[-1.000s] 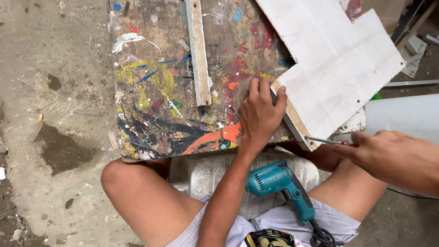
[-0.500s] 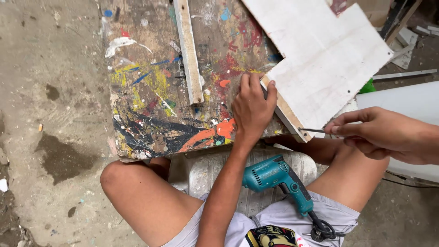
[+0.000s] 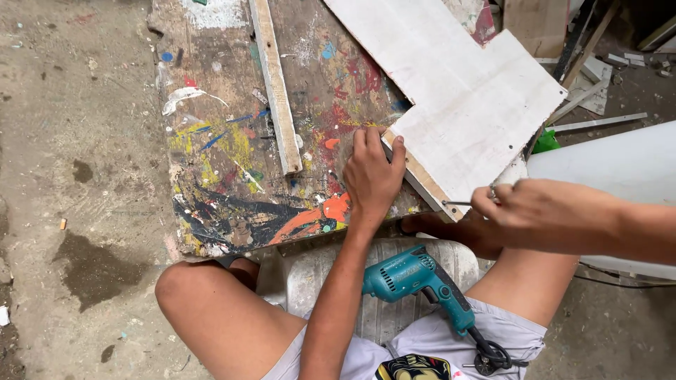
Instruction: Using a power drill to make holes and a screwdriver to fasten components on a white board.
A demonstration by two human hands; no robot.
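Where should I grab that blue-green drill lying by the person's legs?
Probably by the dark pistol handle of the drill, coming from above. The drill lies on its side on the pale seat, handle free, cord end toward the shorts, nose pointing left.

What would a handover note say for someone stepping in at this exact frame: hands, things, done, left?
Left hand: pressed flat on the paint-splattered board, fingertips against the edge of the white panel.
Right hand: pinches a thin metal pin, its tip at the panel's wooden edge strip.
Teal electric drill: lies unheld on the lap.
Done: panel laid and steadied.
Left: pin not yet driven in; how deep it sits cannot be told.
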